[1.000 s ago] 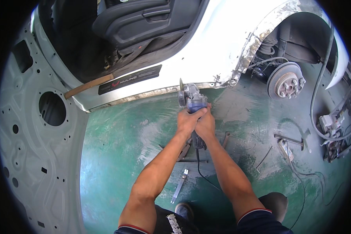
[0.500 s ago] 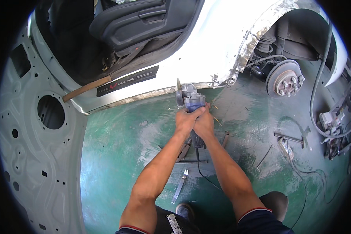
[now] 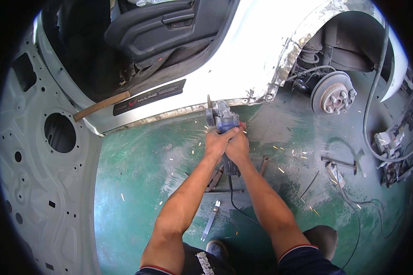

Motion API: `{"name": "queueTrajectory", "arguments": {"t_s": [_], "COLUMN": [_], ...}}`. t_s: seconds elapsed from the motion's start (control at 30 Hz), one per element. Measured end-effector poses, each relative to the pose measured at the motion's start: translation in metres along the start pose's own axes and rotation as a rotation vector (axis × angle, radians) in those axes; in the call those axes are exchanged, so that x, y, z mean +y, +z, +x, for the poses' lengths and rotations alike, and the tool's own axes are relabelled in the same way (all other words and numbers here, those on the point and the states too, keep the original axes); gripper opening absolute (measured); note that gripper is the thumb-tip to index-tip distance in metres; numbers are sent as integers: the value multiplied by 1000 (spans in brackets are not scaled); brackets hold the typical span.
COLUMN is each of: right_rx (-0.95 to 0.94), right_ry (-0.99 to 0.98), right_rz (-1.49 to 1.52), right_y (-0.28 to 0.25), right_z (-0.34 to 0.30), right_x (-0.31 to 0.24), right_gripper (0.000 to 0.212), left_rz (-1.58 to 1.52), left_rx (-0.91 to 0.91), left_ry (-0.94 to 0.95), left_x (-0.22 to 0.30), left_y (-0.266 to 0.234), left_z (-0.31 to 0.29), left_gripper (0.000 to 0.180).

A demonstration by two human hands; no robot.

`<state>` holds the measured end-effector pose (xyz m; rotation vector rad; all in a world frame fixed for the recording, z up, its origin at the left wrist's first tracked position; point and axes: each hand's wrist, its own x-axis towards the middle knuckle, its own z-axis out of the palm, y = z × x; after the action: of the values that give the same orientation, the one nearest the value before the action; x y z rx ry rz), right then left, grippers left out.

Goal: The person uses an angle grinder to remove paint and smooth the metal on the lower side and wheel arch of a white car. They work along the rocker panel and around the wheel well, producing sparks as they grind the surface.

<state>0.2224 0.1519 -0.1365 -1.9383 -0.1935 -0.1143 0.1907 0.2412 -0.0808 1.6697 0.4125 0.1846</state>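
Observation:
An angle grinder (image 3: pixel 226 120) with a blue-grey body is gripped in both hands out in front of me. My left hand (image 3: pixel 216 143) wraps its left side and my right hand (image 3: pixel 237 146) its right side, with the fingers closed. On its left stands the thin cutting disc (image 3: pixel 209 110), edge-on, against the lower edge of the white car's door sill (image 3: pixel 188 108). Sparks (image 3: pixel 281 169) are scattered over the floor on both sides. From the grinder's rear a black cord (image 3: pixel 232 197) runs down toward the right.
On the left stands a bare grey door panel (image 3: pixel 78 192). A wooden stick (image 3: pixel 101 105) reaches from it to the sill. At right are a brake disc (image 3: pixel 332 96), a hanging hose (image 3: pixel 368 119) and a T-shaped bar (image 3: pixel 339 162). Pliers (image 3: pixel 214 180) and a metal strip (image 3: pixel 210 221) lie below.
Many more sparks now fly across the floor on both sides. The grinder and both hands sit very slightly further left in view; the grip is the same.

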Motion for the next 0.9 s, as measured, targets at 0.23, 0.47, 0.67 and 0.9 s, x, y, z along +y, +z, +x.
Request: {"name": "queueTrajectory", "arguments": {"t_s": [0.23, 0.47, 0.67, 0.9], "right_rx": [88, -102, 12, 41], "right_ry": [-81, 186, 348, 467], "right_rz": [69, 26, 93, 373], "right_y": [5, -3, -23, -74], "right_z": [-45, -83, -94, -109], "right_x": [34, 94, 109, 103], "right_gripper": [47, 55, 37, 43], "left_rz": [-17, 247, 196, 149], "left_rx": [-27, -40, -193, -506], "left_ry": [-69, -223, -225, -306], "left_x": [-50, -104, -111, -96], "left_y": [8, 22, 45, 69], "left_z": [-27, -46, -55, -64], "left_gripper": [42, 57, 61, 74]}}
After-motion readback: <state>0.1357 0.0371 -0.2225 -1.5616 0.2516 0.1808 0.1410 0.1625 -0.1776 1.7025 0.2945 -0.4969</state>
